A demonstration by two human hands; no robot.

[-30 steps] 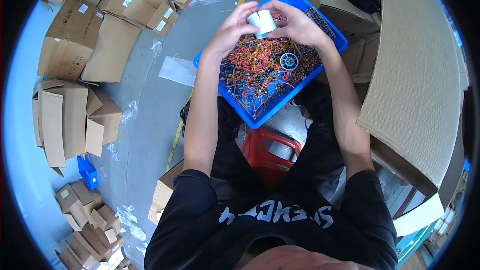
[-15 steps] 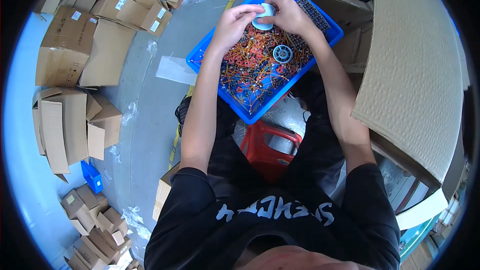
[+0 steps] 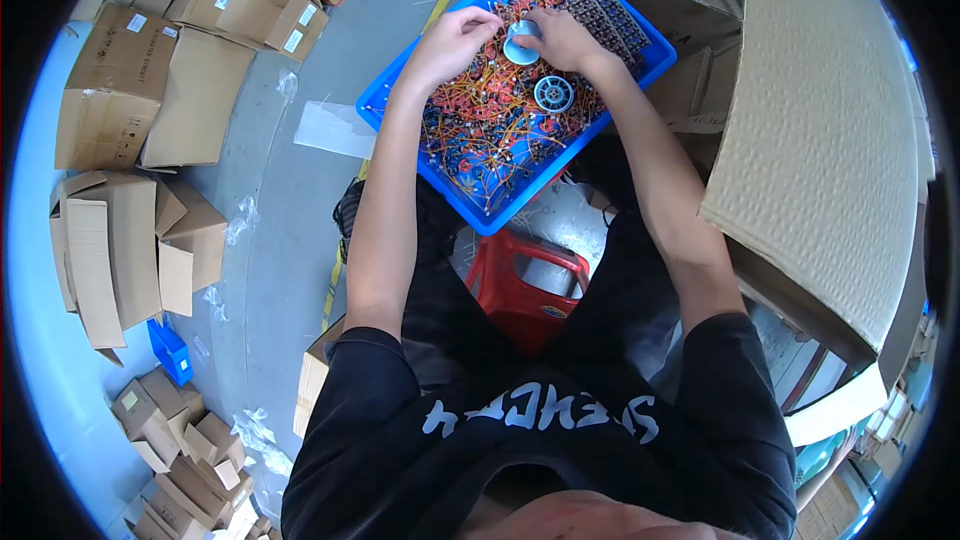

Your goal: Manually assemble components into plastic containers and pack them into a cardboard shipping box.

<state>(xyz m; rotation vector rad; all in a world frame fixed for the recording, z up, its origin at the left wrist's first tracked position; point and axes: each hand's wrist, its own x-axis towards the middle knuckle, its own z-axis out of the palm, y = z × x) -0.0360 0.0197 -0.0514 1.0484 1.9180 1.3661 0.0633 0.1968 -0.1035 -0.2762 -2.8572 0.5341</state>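
A pale, light-blue round plastic piece (image 3: 520, 45), like a spool or cup, is held over the tray by my right hand (image 3: 566, 40), its fingers closed on the near edge. My left hand (image 3: 455, 48) is apart from it on the left, thumb and fingertips pinched together; what they hold, if anything, is too small to make out. Under both hands lies a tangle of small parts with orange, red and dark wires (image 3: 480, 120), heaped in a blue plastic tray (image 3: 488, 227). A grey spoked wheel-like piece (image 3: 553, 94) rests on the heap, near my right wrist.
Dark gridded blocks of small parts (image 3: 608, 25) line the tray's right side. A large cardboard box (image 3: 810, 140) stands close on the right. Open cartons (image 3: 120, 250) crowd the left. A red stool (image 3: 520, 295) is between my legs. Clear plastic scraps (image 3: 240, 220) litter the floor.
My left hand has come off the pale round piece and moved left, fingers pinched. The right hand keeps the piece, now showing its round opening. The whole view has shifted slightly.
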